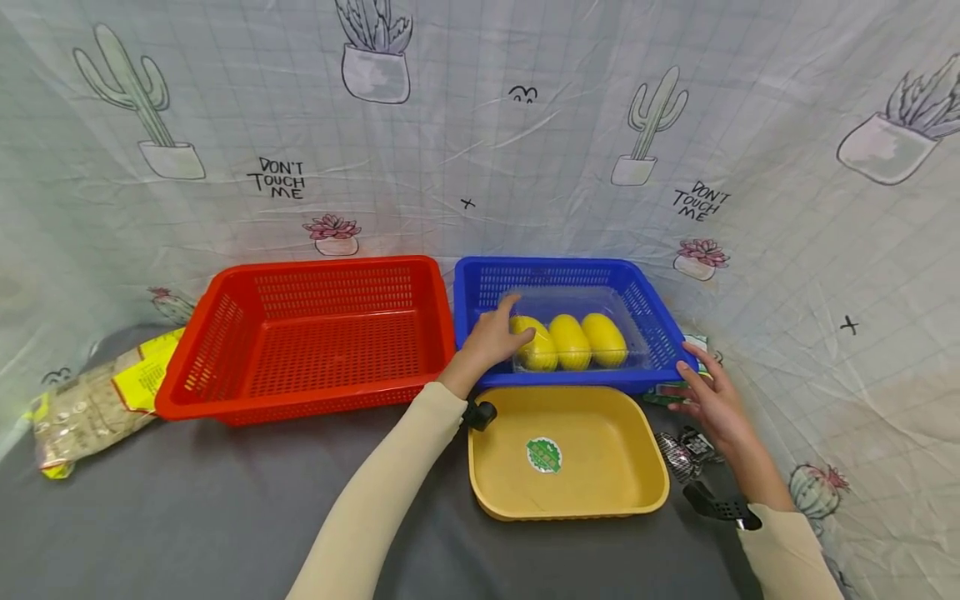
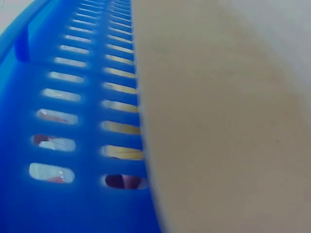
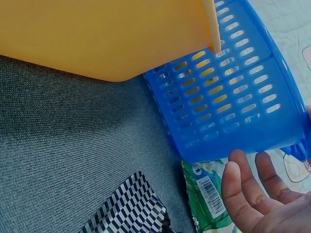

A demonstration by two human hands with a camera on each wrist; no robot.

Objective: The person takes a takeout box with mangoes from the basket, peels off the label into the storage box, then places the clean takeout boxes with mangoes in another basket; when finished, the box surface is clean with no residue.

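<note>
A clear plastic box (image 1: 570,297) holding three yellow oval fruits (image 1: 572,342) sits in a blue basket (image 1: 660,333). My left hand (image 1: 491,335) reaches over the basket's left front rim, its thumb and index finger extended and spread at the box's left end. Whether they touch the box I cannot tell. The left wrist view shows the slotted basket wall beside a blurred pale surface, with no hand visible. At the basket's right front corner, my right hand (image 1: 716,400) has its thumb by the rim. Its other fingers (image 3: 240,194) extend loosely beneath the corner.
A yellow tray (image 1: 592,492) stands directly before the blue basket. To the left is a red basket (image 1: 337,358), with a yellow-labelled bag (image 1: 97,408) beside it. A green packet (image 3: 209,189) and a checkered packet (image 3: 131,204) lie near my right hand. A patterned curtain (image 1: 465,150) hangs behind.
</note>
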